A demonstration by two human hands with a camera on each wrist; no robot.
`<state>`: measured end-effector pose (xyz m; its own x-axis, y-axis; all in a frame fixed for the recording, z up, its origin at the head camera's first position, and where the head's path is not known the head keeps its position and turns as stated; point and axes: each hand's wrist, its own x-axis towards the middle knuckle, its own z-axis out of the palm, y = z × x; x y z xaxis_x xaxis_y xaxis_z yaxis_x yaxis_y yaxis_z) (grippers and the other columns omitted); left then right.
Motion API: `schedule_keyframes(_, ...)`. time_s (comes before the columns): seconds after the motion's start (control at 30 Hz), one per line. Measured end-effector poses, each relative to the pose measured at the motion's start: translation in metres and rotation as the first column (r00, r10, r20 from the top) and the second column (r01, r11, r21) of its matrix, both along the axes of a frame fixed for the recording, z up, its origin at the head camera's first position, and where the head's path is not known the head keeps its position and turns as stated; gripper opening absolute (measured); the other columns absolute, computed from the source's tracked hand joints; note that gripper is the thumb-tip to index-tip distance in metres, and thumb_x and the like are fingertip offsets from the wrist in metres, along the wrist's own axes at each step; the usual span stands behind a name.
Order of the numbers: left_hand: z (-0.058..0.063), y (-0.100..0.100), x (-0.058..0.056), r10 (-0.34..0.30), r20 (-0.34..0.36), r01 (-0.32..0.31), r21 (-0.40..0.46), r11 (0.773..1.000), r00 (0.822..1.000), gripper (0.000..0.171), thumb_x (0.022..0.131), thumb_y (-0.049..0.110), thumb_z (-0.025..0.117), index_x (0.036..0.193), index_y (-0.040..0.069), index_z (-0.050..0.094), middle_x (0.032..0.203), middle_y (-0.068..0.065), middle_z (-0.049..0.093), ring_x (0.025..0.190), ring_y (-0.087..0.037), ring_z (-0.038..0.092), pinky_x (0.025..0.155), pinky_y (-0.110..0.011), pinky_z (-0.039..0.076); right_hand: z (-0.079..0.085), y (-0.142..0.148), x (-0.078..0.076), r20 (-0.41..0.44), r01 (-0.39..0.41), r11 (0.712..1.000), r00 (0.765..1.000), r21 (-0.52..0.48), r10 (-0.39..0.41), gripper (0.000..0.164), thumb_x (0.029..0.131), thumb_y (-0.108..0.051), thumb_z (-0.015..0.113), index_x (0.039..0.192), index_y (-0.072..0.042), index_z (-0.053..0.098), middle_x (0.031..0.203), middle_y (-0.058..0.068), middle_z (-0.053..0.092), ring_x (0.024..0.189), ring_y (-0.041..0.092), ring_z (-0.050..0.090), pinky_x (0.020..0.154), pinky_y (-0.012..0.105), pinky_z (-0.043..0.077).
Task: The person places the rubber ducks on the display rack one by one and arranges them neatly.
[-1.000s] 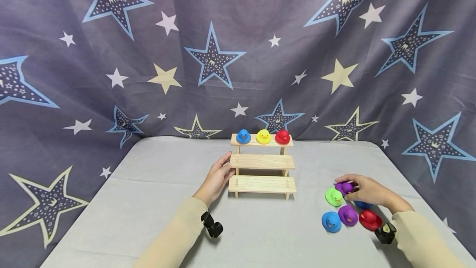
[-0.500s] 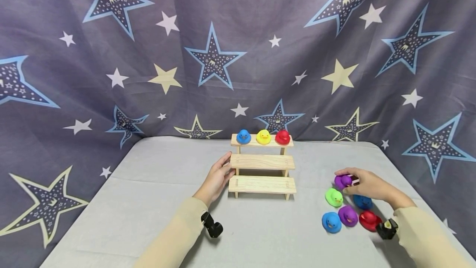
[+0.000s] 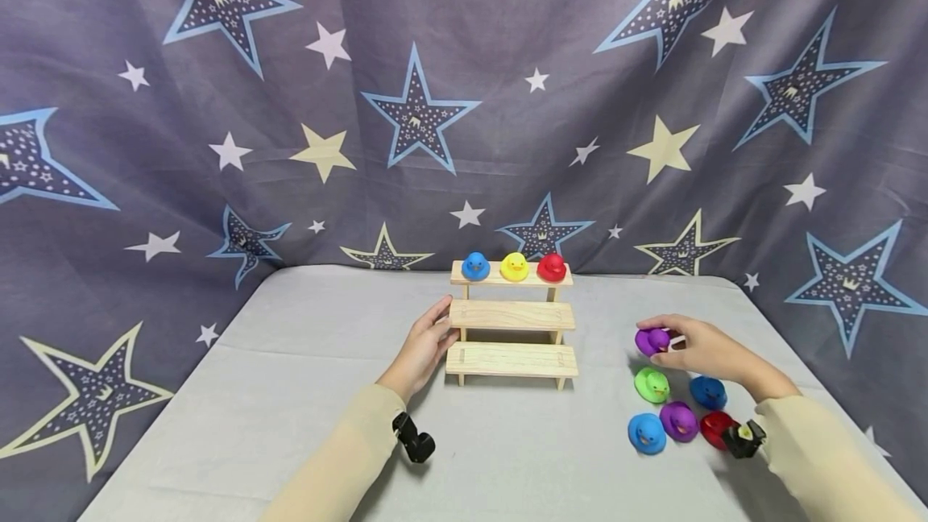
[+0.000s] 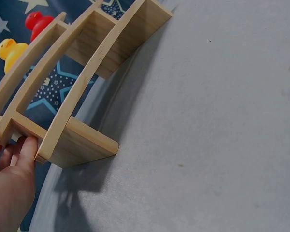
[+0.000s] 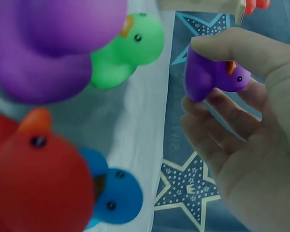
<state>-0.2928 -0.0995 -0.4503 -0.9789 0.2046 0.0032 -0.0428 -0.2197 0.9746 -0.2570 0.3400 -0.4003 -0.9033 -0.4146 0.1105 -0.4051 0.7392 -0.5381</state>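
My right hand [image 3: 706,351] pinches a purple rubber duck [image 3: 652,341] between thumb and fingers, held above the table on the right. In the right wrist view the held duck lies tilted, its orange beak showing. At the table's middle stands a three-tier wooden display shelf [image 3: 511,314]. My left hand [image 3: 423,347] grips the left end of that shelf near its middle tier; the left wrist view shows the fingers [image 4: 26,153] curled at the side support. Along the top tier sit a blue duck [image 3: 475,266], a yellow duck [image 3: 515,267] and a red duck [image 3: 552,267].
Below my right hand several ducks lie on the grey-covered table [image 3: 304,393]: a green duck [image 3: 652,385], a dark blue duck [image 3: 708,392], a light blue duck [image 3: 647,433], another purple duck [image 3: 679,421] and a red duck [image 3: 716,430]. A star-patterned curtain [image 3: 449,14] hangs behind.
My right hand has lifted the purple duck off the table and moved it slightly left and away from me, uncovering the dark blue duck. The left hand and the shelf have stayed still.
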Motion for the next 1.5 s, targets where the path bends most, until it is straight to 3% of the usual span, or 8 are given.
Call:
schedule_keyframes(0.23, 0.001, 0.001, 0.000, 0.009, 0.005, -0.009, 0.006, 1.000, 1.000, 0.053, 0.107, 0.003, 0.033, 0.158, 0.001, 0.022, 0.162, -0.019, 0.020, 0.146, -0.035, 0.027, 0.120, -0.042, 0.032, 0.008, -0.016, -0.001, -0.049, -0.032, 0.999, 0.998, -0.032, 0.030, 0.050, 0.086, -0.022, 0.079, 0.131, -0.005, 0.064, 0.123, 0.016, 0.064, 0.108, 0.038, 0.062, 0.087, 0.056, 0.057)
schedule_keyframes(0.5, 0.002, 0.000, 0.000, 0.006, 0.008, -0.006, 0.002, 1.000, 1.000, 0.053, 0.107, 0.003, 0.033, 0.158, 0.001, 0.021, 0.162, -0.019, 0.020, 0.146, -0.035, 0.027, 0.120, -0.041, 0.032, 0.007, -0.038, -0.006, -0.096, -0.076, 0.995, 0.993, -0.072, 0.068, 0.052, 0.086, -0.019, 0.079, 0.133, -0.005, 0.063, 0.121, 0.012, 0.066, 0.105, 0.026, 0.063, 0.089, 0.049, 0.059)
schedule_keyframes(0.87, 0.001, 0.000, -0.001, 0.004, 0.009, -0.004, 0.006, 1.000, 1.000, 0.053, 0.107, 0.004, 0.034, 0.158, 0.002, 0.022, 0.162, -0.018, 0.020, 0.146, -0.035, 0.027, 0.120, -0.041, 0.031, 0.008, -0.078, -0.016, -0.144, -0.139, 0.986, 0.982, -0.089, 0.125, 0.051, 0.085, -0.019, 0.079, 0.132, -0.008, 0.064, 0.118, 0.006, 0.066, 0.103, 0.021, 0.063, 0.089, 0.044, 0.059)
schedule_keyframes(1.33, 0.001, 0.000, -0.001, 0.003, 0.010, -0.003, 0.006, 1.000, 1.000, 0.053, 0.107, 0.004, 0.034, 0.158, 0.002, 0.021, 0.163, -0.018, 0.019, 0.146, -0.035, 0.027, 0.120, -0.041, 0.032, 0.006, -0.132, -0.021, -0.216, -0.196, 0.967, 0.963, -0.165, 0.158, 0.050, 0.084, -0.013, 0.078, 0.132, -0.005, 0.064, 0.121, 0.011, 0.063, 0.101, 0.021, 0.063, 0.087, 0.035, 0.061)
schedule_keyframes(1.5, 0.000, 0.001, 0.000, 0.008, 0.011, -0.008, 0.008, 1.000, 1.000, 0.053, 0.107, 0.004, 0.034, 0.158, 0.001, 0.022, 0.162, -0.018, 0.020, 0.146, -0.035, 0.027, 0.120, -0.041, 0.032, 0.005, -0.152, -0.023, -0.172, -0.230, 0.939, 0.967, -0.254, 0.191, 0.050, 0.086, -0.007, 0.078, 0.132, 0.002, 0.061, 0.113, 0.013, 0.060, 0.100, 0.028, 0.068, 0.088, 0.035, 0.062)
